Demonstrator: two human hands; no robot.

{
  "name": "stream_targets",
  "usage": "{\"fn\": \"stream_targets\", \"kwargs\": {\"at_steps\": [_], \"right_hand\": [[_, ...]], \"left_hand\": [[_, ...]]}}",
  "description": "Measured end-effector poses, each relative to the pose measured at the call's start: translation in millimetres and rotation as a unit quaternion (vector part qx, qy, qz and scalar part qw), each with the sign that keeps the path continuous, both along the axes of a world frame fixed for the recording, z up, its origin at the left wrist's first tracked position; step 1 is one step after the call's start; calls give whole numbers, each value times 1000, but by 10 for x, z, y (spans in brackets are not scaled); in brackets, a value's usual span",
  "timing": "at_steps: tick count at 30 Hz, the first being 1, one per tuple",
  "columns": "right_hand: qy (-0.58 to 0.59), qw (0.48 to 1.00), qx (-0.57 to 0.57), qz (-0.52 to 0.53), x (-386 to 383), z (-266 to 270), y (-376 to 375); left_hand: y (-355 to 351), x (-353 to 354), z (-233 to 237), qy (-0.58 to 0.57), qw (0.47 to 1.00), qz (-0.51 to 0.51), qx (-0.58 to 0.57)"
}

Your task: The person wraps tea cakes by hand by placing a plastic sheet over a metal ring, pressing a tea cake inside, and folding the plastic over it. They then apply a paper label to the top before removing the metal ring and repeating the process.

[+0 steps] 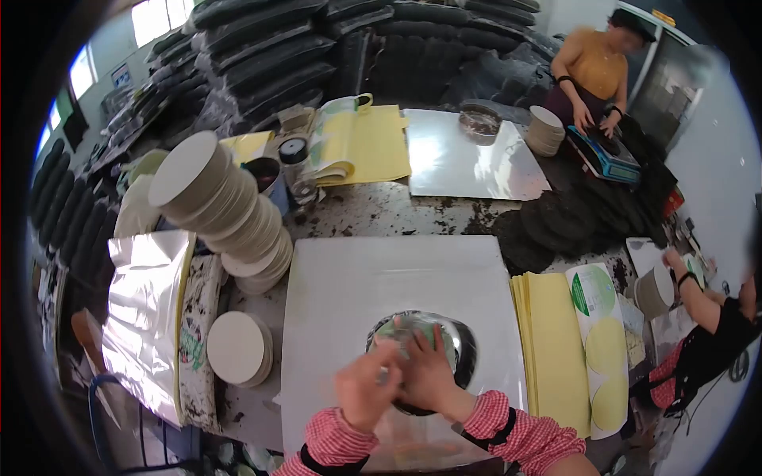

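Observation:
A round, shiny disc-shaped piece (466, 349) with a dark edge and a pale green centre lies on the white board (333, 278) in front of me. My right hand (429, 371) rests on top of it with fingers spread. My left hand (367, 389) is held just left of the right hand, above the disc's left side, its fingers curled in. Motion blurs its fingertips, and whatever they may hold cannot be made out. Both hands cover much of the disc's middle.
Left of the board rise a tall stack of pale round discs (226, 198) and a shorter stack (236, 347). Yellow sheets (552, 341) and a strip of round labels (605, 341) lie right. Dark round pieces (556, 226) are piled behind. Two co-workers (599, 63) work at the right.

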State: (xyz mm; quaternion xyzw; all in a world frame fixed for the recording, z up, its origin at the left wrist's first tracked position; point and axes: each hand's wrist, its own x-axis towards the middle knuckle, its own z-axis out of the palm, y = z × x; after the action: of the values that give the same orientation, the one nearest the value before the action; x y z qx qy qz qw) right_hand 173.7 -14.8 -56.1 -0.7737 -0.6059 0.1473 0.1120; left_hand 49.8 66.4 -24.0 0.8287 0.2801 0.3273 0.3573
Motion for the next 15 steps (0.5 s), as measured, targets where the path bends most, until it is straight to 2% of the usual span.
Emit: {"fn": "stream_targets", "kwargs": {"at_steps": [1, 3, 4, 6, 7, 9, 10, 11, 13, 15], "right_hand": [[-82, 978, 188, 36, 74, -145, -54], [-60, 961, 269, 13, 169, -408, -158], [-57, 961, 270, 32, 250, -365, -193], [-47, 963, 244, -100, 280, -332, -273], [-34, 966, 241, -91, 185, -356, -198], [105, 956, 272, -22, -70, -390, 102], [122, 940, 316, 36, -356, -434, 214], [141, 939, 311, 41, -547, -505, 170], [305, 932, 165, 100, -866, -651, -15], [426, 891, 34, 153, -894, -720, -49]], "left_hand": [[-144, 66, 19, -72, 989, -69, 114], [-355, 134, 111, -99, 969, -143, 177], [-420, 109, 88, -110, 970, -119, 182], [-505, -11, 62, -108, 973, -85, 187], [-550, -106, 82, -96, 975, -58, 193], [-608, -331, 160, -66, 978, -16, 198], [-609, -439, 242, -34, 979, 17, 201], [-618, -544, 324, -2, 978, 45, 203], [-675, -731, 385, 27, 980, 75, 184], [-626, -830, 339, 70, 980, 142, 121]]}}
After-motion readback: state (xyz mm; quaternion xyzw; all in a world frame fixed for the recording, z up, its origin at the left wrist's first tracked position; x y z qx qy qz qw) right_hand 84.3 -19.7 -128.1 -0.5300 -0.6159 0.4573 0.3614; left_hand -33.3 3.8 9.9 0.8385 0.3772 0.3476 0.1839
